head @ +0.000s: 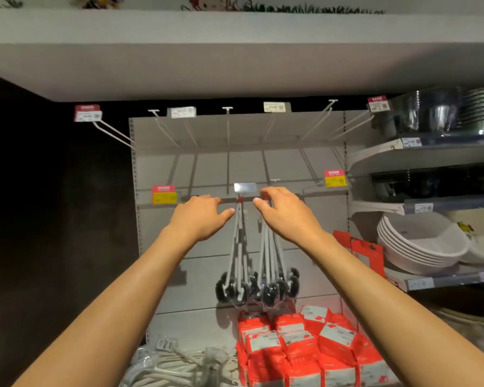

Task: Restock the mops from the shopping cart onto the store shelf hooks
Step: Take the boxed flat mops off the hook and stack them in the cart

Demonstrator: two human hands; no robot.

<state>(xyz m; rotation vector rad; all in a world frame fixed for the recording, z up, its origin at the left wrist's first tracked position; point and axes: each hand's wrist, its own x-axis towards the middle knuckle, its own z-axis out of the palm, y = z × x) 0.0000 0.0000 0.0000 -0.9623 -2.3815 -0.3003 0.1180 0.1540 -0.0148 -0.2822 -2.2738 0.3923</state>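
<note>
both hands were up at the hook (238,199): left hand (200,216) spread and empty, right hand (281,212) pinching a red hang tab; mops (259,277) hung straight down between them.

Dim, soft focus, dark left, curved edges

Both hands reach up to a shelf hook (245,194). The left hand (200,213) spreads relaxed fingers just left of the hanging mops (259,275); the right hand (284,210) curls beside their tops. Red boxes (305,347) sit below.
</note>
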